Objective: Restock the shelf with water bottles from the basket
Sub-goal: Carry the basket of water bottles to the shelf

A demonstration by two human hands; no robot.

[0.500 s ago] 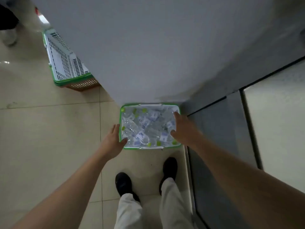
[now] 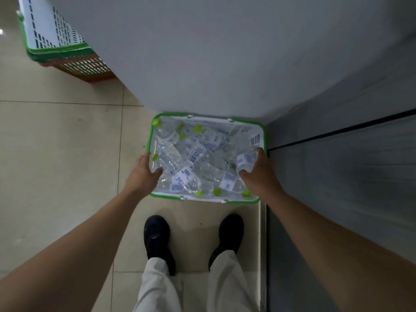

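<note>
A white basket with a green rim stands on the tiled floor just ahead of my feet. It is full of several clear water bottles with green caps and blue-white labels, lying jumbled. My left hand reaches over the basket's left rim, fingers apart, touching the bottles there. At the right side of the basket my right hand curls around one bottle. The shelf itself shows only as a grey cabinet side to my right.
A broad grey-white panel rises right behind the basket. A stack of empty baskets, white, green and brown, sits on the floor at the far left. My black shoes stand close behind the basket. Beige floor tiles lie to the left.
The view has drawn closer to the basket. My left hand has gone from outside the rim to inside it, and my right hand has closed around a bottle.
</note>
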